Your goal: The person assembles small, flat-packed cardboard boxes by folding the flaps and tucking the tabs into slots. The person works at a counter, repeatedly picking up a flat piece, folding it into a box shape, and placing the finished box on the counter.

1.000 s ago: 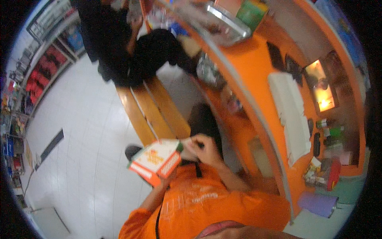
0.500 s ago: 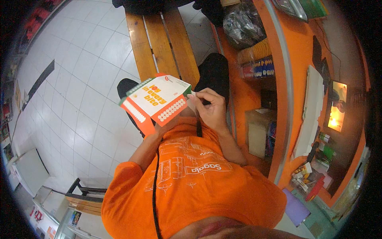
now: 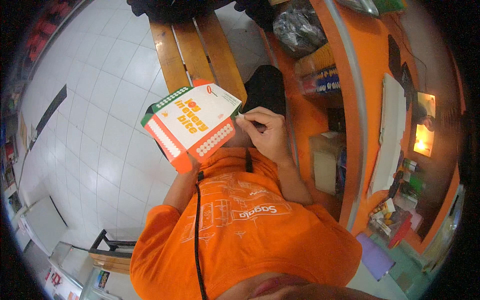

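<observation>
Flat printed carton blank (image 3: 192,125), white, orange and green, held up in front of the chest, above the tiled floor (image 3: 90,125) and just short of the wooden bench (image 3: 195,50). Right hand (image 3: 265,132) at its right corner, fingers (image 3: 250,116) pressed together, pinching the small corner flap. Left hand hidden behind the carton's lower edge; cannot tell its grip. Orange table (image 3: 370,100) off to the right.

We see a white carton (image 3: 192,125) with orange lettering, dotted borders and green edge, our orange shirt (image 3: 240,230), white floor tiles (image 3: 100,110).
</observation>
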A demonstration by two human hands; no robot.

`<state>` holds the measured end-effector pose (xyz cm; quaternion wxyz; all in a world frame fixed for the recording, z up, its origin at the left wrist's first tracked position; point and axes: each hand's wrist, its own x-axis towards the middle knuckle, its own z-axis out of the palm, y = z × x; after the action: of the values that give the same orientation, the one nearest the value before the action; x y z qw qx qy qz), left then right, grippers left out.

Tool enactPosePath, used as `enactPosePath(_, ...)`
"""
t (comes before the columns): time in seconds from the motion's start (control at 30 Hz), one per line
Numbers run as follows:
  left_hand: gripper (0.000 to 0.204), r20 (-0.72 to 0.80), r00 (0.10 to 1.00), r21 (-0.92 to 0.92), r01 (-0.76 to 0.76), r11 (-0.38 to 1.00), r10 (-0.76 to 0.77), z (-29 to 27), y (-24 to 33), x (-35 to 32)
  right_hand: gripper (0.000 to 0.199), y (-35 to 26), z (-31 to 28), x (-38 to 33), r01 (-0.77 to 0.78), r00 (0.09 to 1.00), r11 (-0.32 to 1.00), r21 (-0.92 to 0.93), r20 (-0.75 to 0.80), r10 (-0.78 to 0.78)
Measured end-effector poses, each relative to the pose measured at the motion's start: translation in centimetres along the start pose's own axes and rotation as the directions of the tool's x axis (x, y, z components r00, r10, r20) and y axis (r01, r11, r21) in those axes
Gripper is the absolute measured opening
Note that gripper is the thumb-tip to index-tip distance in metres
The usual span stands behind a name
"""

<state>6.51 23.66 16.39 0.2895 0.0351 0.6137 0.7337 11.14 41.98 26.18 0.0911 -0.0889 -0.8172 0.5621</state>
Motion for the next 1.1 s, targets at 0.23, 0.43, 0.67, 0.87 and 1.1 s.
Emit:
enactPosePath(0.23, 0.04, 0.031, 0.999, 0.017, 0.018, 1.0, -0.019, -0.4, -0.1, 1.3, 0.011, -1.3, -0.4, -0.8, 0.165, 0.986, 0.984, -0.064, -0.02, -0.167)
enactPosePath(0.43, 0.041, 0.101, 0.994, 0.026, 0.028, 0.999, -0.031, 0.3, -1.1, 2.6, 0.031, -0.5, -1.1, -0.6, 0.085, 0.993, 0.975, -0.207, -0.063, -0.1)
enactPosePath(0.67, 0.041, 0.136, 0.991, 0.034, -0.02, 0.999, 0.015, 1.5, -2.1, 2.6, 0.039, 4.2, 0.0, -0.5, 0.141, 0.99, 0.988, 0.068, -0.004, -0.141)
enactPosePath(0.87, 0.041, 0.314, 0.94, 0.24, -0.217, 0.946, 0.136, 1.5, 1.1, 1.9, 0.047, 4.5, 0.4, -1.2, -0.111, 0.985, 0.893, 0.436, 0.168, 0.041)
enactPosePath(1.1, 0.057, 0.485, 0.812, 0.731, -0.58, 0.358, 0.325, 4.2, 7.1, -1.9, 0.058, 10.4, 1.5, -1.1, -0.332, 0.943, 0.867, 0.371, 0.141, 0.301)
